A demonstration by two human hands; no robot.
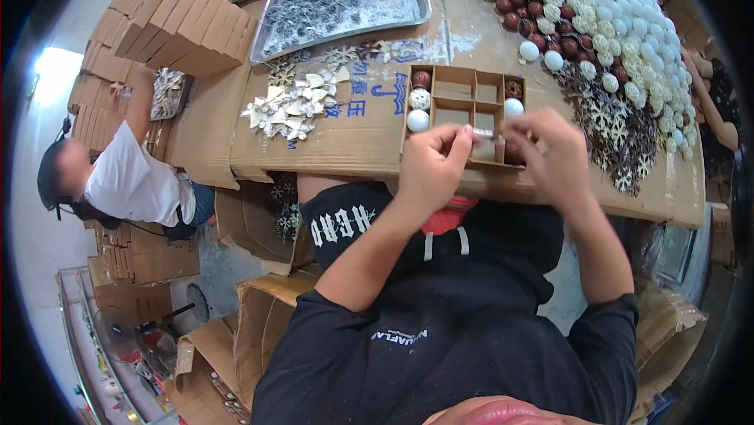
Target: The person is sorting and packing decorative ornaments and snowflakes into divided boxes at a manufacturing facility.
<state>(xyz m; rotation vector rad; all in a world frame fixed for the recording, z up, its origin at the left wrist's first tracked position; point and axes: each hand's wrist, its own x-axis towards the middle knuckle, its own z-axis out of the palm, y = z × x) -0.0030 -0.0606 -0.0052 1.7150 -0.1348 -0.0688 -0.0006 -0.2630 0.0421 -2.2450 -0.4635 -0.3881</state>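
Note:
A divided cardboard box (453, 115) lies on the table in front of me. Its left column holds a brown ball (421, 79), a woven white ball (420, 100) and a white ball (418, 120). Along the right side are a brown woven ball (514, 89), a white ball (513, 108) and a dark red-brown ball (514, 152), partly covered by my hand. Above the box's near edge my left hand (434, 167) pinches, thumb against forefinger. Facing it, my right hand (556, 156) has its fingertips drawn together, slightly blurred. A small pale thing shows between them, too small to name.
White and cream pieces (294, 107) lie left of the box. Behind them stands a metal tray (342, 9) of dark frosted pieces. White, woven and brown balls (605, 24) cover the right side, beside snowflake shapes (609, 126). Another person (141, 166) works at left near stacked cartons (177, 20).

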